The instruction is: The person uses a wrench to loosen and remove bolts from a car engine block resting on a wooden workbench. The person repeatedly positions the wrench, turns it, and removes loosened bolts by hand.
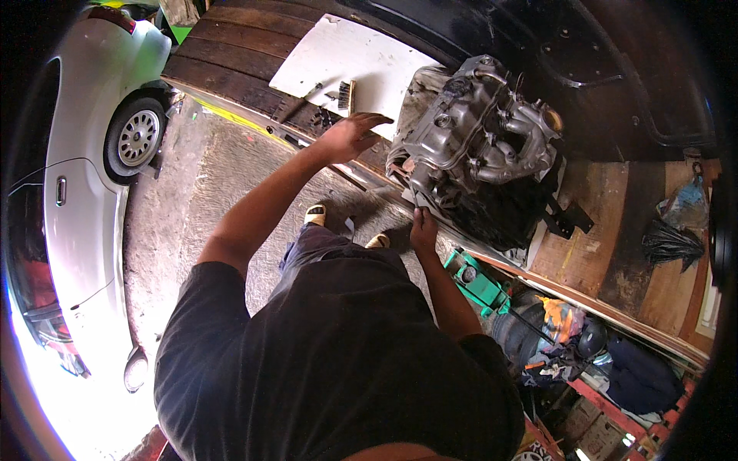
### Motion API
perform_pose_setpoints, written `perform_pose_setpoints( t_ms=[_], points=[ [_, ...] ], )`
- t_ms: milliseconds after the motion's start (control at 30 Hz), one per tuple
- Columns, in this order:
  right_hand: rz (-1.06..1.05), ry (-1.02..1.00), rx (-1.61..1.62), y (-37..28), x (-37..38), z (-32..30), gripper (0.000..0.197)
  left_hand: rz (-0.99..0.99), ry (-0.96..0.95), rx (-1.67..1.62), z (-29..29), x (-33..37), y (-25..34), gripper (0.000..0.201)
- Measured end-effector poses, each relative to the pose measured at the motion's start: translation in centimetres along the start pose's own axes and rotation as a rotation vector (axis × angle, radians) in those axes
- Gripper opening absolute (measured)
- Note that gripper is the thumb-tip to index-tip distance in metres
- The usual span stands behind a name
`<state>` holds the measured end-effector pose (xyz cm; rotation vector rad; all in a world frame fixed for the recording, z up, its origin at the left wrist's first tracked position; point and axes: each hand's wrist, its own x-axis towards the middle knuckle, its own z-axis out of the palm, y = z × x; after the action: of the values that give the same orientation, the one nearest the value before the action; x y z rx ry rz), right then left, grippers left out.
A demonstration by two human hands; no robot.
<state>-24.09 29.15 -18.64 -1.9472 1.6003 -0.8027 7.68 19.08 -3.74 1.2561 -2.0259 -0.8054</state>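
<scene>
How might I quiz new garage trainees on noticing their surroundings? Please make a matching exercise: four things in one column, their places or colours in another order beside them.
Column one
1. Engine
2. Brush
3. Floor jack
4. Car

Column two
A. Green, low on the right side of the person
B. Pale, at the left side of the picture
C. Bare grey metal, just right of the white board
D. Lying on the white board

Right pairs: 1-C, 2-D, 3-A, 4-B
</scene>
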Motion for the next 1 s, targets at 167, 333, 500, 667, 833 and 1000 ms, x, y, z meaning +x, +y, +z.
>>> perform_pose_setpoints(
  t_ms=[167,333,500,667,833,1000],
  points=[
    [-0.027,0.088,0.058,0.8,0.0,3.0,0.025,0.172,-0.037,0.181,0.8,3.0,1.2,0.047],
    [0.286,0.005,0.366,-0.6,-1.1,5.3,0.032,0.202,-0.114,0.136,1.5,3.5,1.0,0.045],
    [0.525,-0.005,0.795,-4.0,-0.6,5.7,0.037,0.204,-0.162,0.157,1.7,3.2,0.8,0.045],
    [0.489,-0.047,0.854,-3.6,-0.4,6.9,0.040,0.195,-0.128,0.182,0.9,2.9,0.6,0.047],
    [0.471,-0.085,0.806,-1.5,-1.2,7.1,0.043,0.124,-0.123,0.178,-0.9,2.0,1.3,0.044],
    [0.521,-0.013,1.155,-3.1,0.5,8.3,0.042,0.143,-0.142,0.174,-0.3,2.5,2.0,0.046]
  ],
)
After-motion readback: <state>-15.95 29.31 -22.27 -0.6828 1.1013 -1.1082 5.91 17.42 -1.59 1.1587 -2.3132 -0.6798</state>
